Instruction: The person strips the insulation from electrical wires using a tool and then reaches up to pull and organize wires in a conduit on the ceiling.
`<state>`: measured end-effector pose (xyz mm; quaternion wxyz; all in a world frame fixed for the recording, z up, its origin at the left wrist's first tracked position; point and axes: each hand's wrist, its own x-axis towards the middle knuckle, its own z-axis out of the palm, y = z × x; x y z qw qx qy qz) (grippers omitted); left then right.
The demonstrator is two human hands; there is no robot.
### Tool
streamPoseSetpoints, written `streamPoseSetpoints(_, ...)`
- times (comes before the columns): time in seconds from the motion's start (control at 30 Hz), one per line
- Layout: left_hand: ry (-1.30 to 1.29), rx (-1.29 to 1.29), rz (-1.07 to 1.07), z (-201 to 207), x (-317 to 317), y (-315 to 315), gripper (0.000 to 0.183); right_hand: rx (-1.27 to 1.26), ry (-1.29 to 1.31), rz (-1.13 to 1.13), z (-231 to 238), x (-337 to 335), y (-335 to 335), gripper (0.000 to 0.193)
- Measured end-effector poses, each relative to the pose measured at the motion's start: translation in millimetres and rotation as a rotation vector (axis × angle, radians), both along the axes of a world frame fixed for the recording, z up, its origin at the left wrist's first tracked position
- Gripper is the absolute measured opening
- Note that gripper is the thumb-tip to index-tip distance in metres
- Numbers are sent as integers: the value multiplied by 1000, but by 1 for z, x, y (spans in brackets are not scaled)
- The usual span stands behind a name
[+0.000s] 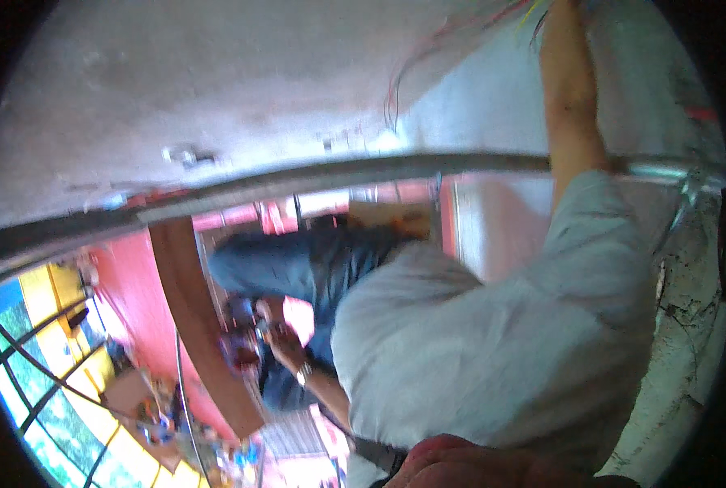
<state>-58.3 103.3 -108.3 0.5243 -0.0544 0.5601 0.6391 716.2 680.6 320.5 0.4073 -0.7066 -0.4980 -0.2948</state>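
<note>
Grey, scuffed surface (241, 81) fills the upper part of the view, edged by a long metal bar (338, 175); below it lie a pink wall (127, 268), a barred window (45, 398) and a brown plank (192, 325) set aslant. Next in size come the person's grey shirt (477, 350) and dark jeans (289, 260). From the sleeve the right forearm (570, 89) crosses in front of the bar and leaves at the top edge, so I cannot tell what the right hand grasps, if anything. The left hand (285, 342), a watch (303, 373) at its wrist, is beside the jeans next to a dark reddish object (242, 351); blur leaves its grip unclear.

Thin wires (412, 57) lie over the grey surface, left of the forearm. A sweep of that arm could snag and tug them loose; the reddish object could drop if the left hand holds it only loosely.

The wires' long run slopes from the upper right down leftward, then bends so the lower ends point toward the bar. The object's long axis and heading cannot be made out.
</note>
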Motion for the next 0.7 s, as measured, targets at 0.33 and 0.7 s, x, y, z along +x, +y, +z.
streamPoseSetpoints(0.33,-82,-30,-219,-39,77,127,13,174,-31,-57,14,22,-45,23)
streamPoseSetpoints(0.7,-70,29,-223,-7,70,180,11,162,67,102,-18,30,9,26)
